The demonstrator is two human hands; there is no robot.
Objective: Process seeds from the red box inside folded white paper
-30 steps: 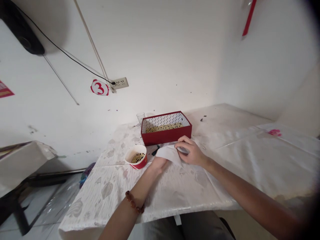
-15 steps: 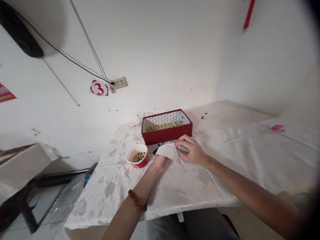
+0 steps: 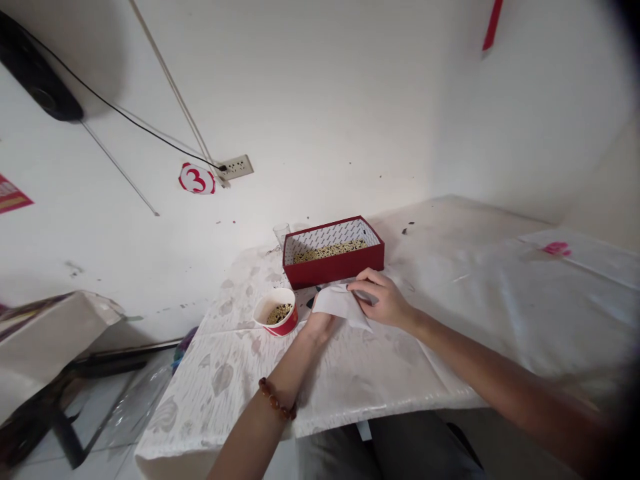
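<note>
A thin white sheet (image 3: 340,303), paper-like, drapes over my left hand (image 3: 320,325) and covers its fingers, so their grip is hidden. At the sheet's right edge, the thumb and forefinger of my right hand (image 3: 383,298) close on it. A small dark spot shows at those fingertips; I cannot make out what it is. Just left of my left hand stands a red and white paper cup (image 3: 285,327) with pale and dark grains (image 3: 279,313) inside. Behind both hands sits an open dark red box (image 3: 335,268), holding a layer of similar grains (image 3: 330,251).
A clear drinking glass (image 3: 281,233) stands behind the box's left corner. The table has a pale patterned cloth (image 3: 225,380). Dark flakes (image 3: 407,229) and a pink mark (image 3: 557,249) lie to the right. A wall socket (image 3: 237,167) is above.
The sheet's near right corner has dropped away from my right palm and now hangs down between my hands. My right hand has shifted very slightly left.
</note>
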